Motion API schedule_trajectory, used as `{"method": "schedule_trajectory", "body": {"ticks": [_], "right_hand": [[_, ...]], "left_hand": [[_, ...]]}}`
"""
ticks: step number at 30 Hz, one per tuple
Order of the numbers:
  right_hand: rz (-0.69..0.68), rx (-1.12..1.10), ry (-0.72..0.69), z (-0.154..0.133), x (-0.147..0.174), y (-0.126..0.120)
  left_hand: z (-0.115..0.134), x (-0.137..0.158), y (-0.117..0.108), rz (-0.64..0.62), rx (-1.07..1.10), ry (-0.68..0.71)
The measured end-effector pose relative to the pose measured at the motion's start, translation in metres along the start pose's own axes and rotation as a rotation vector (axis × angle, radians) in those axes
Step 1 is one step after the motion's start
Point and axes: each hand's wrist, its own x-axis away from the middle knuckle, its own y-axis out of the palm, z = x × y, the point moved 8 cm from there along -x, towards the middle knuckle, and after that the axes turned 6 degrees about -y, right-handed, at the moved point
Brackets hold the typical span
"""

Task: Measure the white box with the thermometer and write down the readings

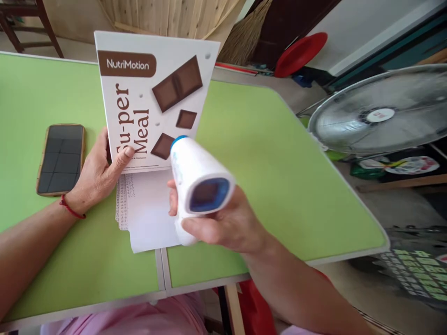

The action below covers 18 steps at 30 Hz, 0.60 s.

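Note:
My left hand (99, 170) grips the lower left edge of a white box (181, 56) printed "NutriMotion Su-per Meal" with chocolate pieces, its thumb across the front. The box stands tilted up above the table. In my right hand (226, 223) is a white handheld infrared thermometer (199, 172) with a blue tip and a dark blue-framed screen facing me. Its tip points toward the box's lower right; whether they touch I cannot tell. Under the box lies a stack of papers (152, 223), the lower sheets covered in handwriting. A red string bracelet circles my left wrist.
A smartphone (61, 159) in a brown case lies left of my left hand on the green folding table (279, 163). A metal strip marks the table's seam. Beyond the right edge stands a fan (380, 111). A straw broom (244, 35) and a red basin (302, 53) are behind.

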Motion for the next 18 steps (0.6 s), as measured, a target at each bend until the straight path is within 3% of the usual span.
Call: {"method": "schedule_trajectory", "body": {"ticks": [7,18], "right_hand": [[-0.015,-0.076,0.109,0.029,-0.013,0.001],[0.042,-0.23,0.166,0.042,-0.013,0.008]], "left_hand": [[0.004,0.0,0.001,-0.014,0.001,0.017],[0.001,-0.001,0.003,-0.028,0.04,0.026]]}}
